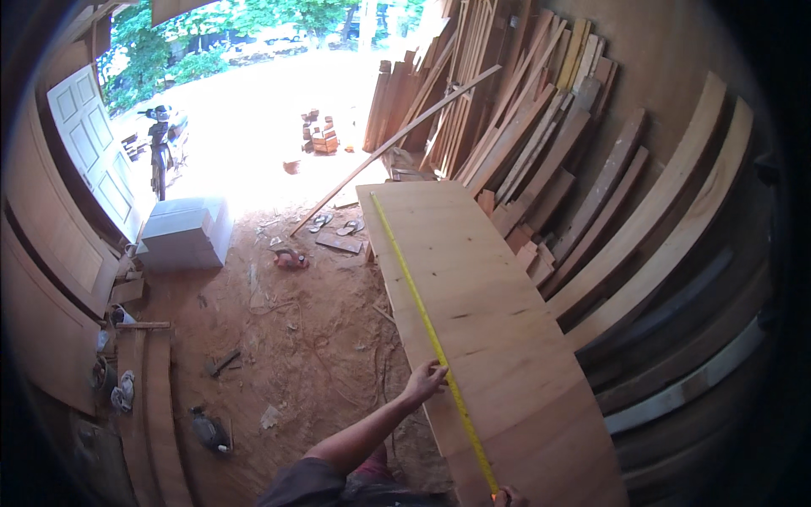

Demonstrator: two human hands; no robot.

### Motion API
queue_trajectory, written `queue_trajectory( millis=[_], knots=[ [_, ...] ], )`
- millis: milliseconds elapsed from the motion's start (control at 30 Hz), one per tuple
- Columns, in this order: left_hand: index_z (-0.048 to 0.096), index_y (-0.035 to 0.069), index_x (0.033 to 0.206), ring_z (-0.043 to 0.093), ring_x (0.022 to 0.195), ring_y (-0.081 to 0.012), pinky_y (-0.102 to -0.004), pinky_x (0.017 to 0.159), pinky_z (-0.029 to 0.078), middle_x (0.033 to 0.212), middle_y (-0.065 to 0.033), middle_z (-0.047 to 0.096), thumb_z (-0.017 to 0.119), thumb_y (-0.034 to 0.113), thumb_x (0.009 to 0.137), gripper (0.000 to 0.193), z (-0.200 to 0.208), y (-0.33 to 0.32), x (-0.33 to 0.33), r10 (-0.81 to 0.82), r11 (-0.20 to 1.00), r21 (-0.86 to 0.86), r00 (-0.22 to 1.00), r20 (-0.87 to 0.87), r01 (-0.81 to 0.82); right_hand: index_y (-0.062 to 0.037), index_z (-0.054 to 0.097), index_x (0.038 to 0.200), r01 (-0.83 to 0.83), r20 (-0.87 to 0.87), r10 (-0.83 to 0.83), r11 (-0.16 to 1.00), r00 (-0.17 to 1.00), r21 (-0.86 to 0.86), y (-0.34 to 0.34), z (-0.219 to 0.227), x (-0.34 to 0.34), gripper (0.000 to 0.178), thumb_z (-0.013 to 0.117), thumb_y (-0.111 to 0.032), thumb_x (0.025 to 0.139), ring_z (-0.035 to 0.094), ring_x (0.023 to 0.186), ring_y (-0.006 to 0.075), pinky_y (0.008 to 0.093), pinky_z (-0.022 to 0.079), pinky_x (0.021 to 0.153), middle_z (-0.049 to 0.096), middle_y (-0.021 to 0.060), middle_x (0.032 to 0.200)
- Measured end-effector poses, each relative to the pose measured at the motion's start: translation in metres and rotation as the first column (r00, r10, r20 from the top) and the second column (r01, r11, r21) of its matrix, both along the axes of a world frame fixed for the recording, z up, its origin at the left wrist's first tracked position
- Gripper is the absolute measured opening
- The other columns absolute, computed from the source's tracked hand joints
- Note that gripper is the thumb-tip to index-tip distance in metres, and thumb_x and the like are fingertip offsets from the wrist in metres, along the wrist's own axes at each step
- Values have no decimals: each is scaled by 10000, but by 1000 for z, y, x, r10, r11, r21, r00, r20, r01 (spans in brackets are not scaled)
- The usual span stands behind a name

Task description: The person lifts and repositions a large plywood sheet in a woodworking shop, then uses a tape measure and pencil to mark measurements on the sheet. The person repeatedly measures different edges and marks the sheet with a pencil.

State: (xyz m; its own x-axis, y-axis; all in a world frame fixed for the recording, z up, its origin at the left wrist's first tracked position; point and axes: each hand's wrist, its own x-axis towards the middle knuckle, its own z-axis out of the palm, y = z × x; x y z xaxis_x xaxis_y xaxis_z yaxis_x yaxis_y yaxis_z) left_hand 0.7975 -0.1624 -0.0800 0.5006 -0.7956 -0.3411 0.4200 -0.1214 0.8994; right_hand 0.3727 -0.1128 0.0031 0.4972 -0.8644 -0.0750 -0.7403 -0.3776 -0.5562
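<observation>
A long plywood panel [515, 329] lies in front of me, running away toward the bright doorway. Along its left part stretches a yellow tape measure blade [422, 314], pulled out from the panel's far end down to its near end. My left hand [426, 382] is over the panel's left edge, beside the blade, its fingers loosely bent and apart. At the bottom edge of the view, my right hand [512, 497] is closed at the near end of the tape, where a bit of orange shows. Most of that hand is cut off.
Boards and planks [549, 160] lean along the right wall. A white box [187, 233] and a white panelled door [97, 144] stand at left. On the dirt floor lie a red power tool [291, 258], a hammer [221, 363], sandals [351, 227] and a dark tool [209, 431].
</observation>
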Motion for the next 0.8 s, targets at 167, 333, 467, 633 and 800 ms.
queue_trajectory(
  millis=[167,333,467,633,800],
  knots=[
    [510,-10,1395,731,888,-227,-338,672,607,1056,-140,706,620,246,1022,466,1,-36,69,0,1000,5,998,-57,0,-61,699,1004,28,72,-29,1000,997,8,-3,22,48,303,523,-305,969,627,803,442,502,493,721,671,229,881],
    [550,-17,1351,743,823,-213,-314,617,608,1020,-142,728,655,190,997,424,-2,-64,125,49,998,46,996,-71,-46,-54,703,997,99,12,-100,991,995,93,-16,66,113,300,528,-295,966,629,814,423,491,496,737,672,217,890],
    [559,-32,1332,750,828,-208,-303,616,613,1004,-143,736,676,173,982,422,3,-73,148,-15,999,45,996,-88,19,-57,700,989,137,-114,-121,980,986,146,-24,87,142,280,541,-286,963,630,821,423,495,498,739,671,214,902],
    [582,-23,1307,750,845,-196,-302,651,600,993,-133,743,693,189,978,408,1,-77,154,-55,997,46,997,-59,57,-57,696,1006,145,-128,-132,985,983,98,-25,87,143,258,554,-270,970,637,834,424,496,503,742,676,216,923],
    [582,-8,1300,740,831,-169,-296,666,576,988,-109,748,710,219,978,415,-9,-75,152,-64,993,95,996,-61,70,-60,697,1025,141,-110,-133,988,985,66,-27,82,139,255,550,-262,975,639,836,426,491,505,735,676,216,925]
  ],
)
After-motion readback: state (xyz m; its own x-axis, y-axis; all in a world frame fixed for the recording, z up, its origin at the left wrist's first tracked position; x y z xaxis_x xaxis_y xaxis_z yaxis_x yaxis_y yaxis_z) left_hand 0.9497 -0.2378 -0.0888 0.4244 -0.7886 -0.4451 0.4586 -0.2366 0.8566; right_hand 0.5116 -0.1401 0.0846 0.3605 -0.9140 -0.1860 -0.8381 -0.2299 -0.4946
